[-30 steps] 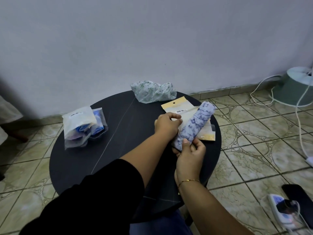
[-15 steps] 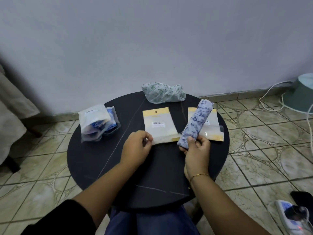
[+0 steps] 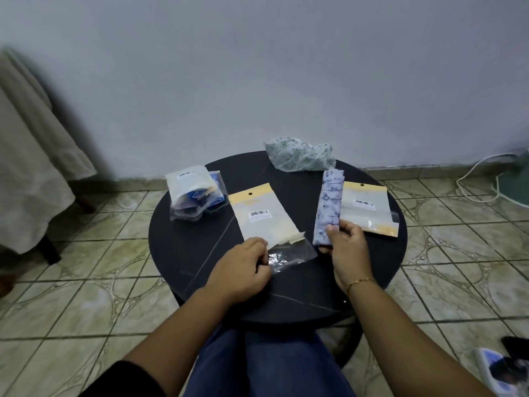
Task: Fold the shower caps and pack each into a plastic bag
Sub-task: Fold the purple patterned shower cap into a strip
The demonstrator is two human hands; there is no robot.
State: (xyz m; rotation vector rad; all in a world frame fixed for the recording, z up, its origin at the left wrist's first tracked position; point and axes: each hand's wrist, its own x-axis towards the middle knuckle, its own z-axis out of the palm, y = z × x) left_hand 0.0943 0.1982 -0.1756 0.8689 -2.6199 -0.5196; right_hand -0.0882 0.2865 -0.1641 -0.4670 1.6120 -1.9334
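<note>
A round black counter [image 3: 183,253] with thin pale streaks across its top fills the middle of the frame. Behind it a plain grey-white wall [image 3: 257,67] takes up the upper half and meets a floor of beige patterned tiles [image 3: 86,282]. At the left edge hangs a pale cloth [image 3: 31,156], blurred. At the right edge a white cable [image 3: 472,179] loops over the tiles beside a greenish object [image 3: 515,187]. In the lower right corner lies a white and blue device [image 3: 492,368], partly cut off.
</note>
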